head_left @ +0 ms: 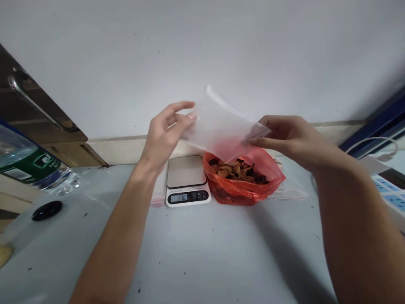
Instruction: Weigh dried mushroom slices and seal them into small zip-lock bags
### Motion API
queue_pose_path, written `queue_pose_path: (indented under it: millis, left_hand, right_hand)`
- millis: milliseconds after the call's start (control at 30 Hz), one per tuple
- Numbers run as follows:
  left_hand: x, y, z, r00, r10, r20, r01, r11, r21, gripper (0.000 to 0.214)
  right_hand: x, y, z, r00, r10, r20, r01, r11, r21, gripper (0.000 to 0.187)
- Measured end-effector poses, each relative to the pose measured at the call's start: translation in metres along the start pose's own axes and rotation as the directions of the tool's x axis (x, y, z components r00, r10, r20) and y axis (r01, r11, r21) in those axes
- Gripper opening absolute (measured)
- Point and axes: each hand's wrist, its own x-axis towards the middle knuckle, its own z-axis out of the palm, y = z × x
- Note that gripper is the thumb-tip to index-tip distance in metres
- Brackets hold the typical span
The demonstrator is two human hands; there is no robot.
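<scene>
Both my hands hold a small clear plastic bag in the air above the table. My left hand pinches its left edge between thumb and fingers. My right hand grips its right corner. Right below the bag sits an open red plastic bag filled with brown and dark dried pieces. A small digital kitchen scale stands to the left of the red bag, its steel platform bare and its display lit.
A plastic water bottle lies at the left edge, with a black cap on the table near it. A white power strip with a cable sits at the right. More clear bags lie behind the red bag. A wall stands close behind the grey table.
</scene>
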Motion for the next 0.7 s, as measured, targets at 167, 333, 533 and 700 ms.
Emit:
queue_pose_path:
  millis: [167,333,533,700]
  left_hand:
    - [0.003,-0.008,-0.012,0.990,0.033,0.137,-0.040,0.998,0.047,0.038]
    - [0.005,-0.018,-0.015,0.979,0.084,-0.186,-0.085,0.996,0.003,0.031]
    - [-0.002,-0.022,-0.076,0.990,-0.045,-0.131,0.065,0.986,0.151,0.020]
    - [-0.018,-0.041,-0.144,0.826,-0.562,-0.047,0.532,0.749,0.396,0.011]
  right_hand:
    - [0.002,-0.009,0.016,1.000,-0.021,-0.017,0.023,0.988,0.154,0.039]
    - [0.007,-0.011,0.038,0.998,0.060,-0.019,-0.053,0.961,0.270,0.046]
    - [0.019,-0.026,0.070,0.985,0.013,-0.174,0.025,0.976,0.219,0.022]
    - [0.033,-0.052,0.128,0.893,-0.386,-0.229,0.369,0.922,-0.118,0.007]
